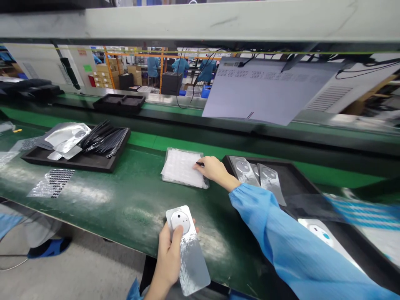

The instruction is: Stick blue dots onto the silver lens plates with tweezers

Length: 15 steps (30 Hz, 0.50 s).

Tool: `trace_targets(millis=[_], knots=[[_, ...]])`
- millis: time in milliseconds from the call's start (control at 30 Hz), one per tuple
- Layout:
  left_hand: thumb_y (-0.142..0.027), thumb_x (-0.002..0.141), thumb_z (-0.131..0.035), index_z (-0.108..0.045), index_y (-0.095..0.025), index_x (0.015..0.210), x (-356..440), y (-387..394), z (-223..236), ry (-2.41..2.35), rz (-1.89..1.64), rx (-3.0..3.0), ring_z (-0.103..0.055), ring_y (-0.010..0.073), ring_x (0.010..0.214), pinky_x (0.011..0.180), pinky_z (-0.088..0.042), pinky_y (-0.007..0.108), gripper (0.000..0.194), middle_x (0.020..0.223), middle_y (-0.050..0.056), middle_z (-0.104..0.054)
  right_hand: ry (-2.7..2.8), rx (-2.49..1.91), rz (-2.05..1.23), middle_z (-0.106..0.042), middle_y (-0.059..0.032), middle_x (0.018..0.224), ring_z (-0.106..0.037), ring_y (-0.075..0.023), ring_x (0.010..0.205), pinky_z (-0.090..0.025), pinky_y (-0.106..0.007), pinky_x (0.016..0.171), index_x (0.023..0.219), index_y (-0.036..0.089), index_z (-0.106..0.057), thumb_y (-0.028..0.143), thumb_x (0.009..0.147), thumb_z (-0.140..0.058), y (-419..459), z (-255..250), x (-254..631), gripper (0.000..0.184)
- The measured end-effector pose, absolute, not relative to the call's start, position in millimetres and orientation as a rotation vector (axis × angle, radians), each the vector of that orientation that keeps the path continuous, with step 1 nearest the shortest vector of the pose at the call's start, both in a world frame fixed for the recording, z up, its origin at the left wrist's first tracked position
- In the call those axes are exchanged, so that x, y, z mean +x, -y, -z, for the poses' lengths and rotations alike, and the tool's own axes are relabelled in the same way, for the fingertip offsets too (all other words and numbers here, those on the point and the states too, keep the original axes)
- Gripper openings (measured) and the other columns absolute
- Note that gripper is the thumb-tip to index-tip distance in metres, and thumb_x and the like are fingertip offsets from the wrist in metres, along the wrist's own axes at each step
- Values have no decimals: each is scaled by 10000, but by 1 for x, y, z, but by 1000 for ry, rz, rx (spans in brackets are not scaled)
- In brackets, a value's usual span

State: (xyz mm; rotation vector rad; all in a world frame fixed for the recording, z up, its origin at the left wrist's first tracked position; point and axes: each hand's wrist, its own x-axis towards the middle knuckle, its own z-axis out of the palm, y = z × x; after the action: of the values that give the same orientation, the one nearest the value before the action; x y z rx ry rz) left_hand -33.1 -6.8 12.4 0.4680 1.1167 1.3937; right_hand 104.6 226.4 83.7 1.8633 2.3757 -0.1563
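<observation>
Silver panel (194,264), rounded at its corners, is held at the near edge of a green workbench (134,208), its long axis slanting from upper left to lower right. The end bearing a round, dark-dotted disc (183,221) points away from the worker and slightly left; the plain, glossy end points back toward the worker, at the bench's edge. The worker's left hand (168,256) clasps the disc end from the left, thumb pressed on its face, other fingers behind it, tips showing past the right edge. Farther in, the right hand (215,168), in a blue sleeve (275,233), pinches a small dark piece (200,163) between thumb and fingers at the right side of a white sheet (181,164). Right of that hand, similar panels (270,183) lie in a black tray (296,181). Well to the left, another dark tray (103,166) holds more silver pieces (70,135) and a fanned heap of dark strips (104,139).
</observation>
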Motion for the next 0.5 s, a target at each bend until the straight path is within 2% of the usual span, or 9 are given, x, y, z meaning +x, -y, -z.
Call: trace_targets(millis=[233,400,500], knots=[[-556,825,-788,-814,-132,1053,-33,8,-12,-1099,-1377,470,-786,303,835,677,-581,315,482,1009,159,-833,-2398,1771,128,-680,-92,1257,-684,-241,1089,-592,-455,941,1227,179,-675,362,1031,-669,-228,-88,100,268],[-556,776,-834,-802,-153,1087,-32,7,-17,-1068,-1408,371,-799,336,899,697,-607,341,510,1091,169,-824,-2389,1752,146,-680,-91,1259,-683,-243,1094,-591,-453,942,1230,182,-674,367,1033,-665,-227,-91,99,271],[-562,773,-832,-809,-143,1063,-31,7,-18,-1084,-1404,389,-799,351,925,722,-615,350,509,1073,178,-826,-2355,1788,159,-679,-92,1257,-685,-242,1088,-594,-446,933,1236,183,-672,371,1033,-666,-227,-94,99,277]])
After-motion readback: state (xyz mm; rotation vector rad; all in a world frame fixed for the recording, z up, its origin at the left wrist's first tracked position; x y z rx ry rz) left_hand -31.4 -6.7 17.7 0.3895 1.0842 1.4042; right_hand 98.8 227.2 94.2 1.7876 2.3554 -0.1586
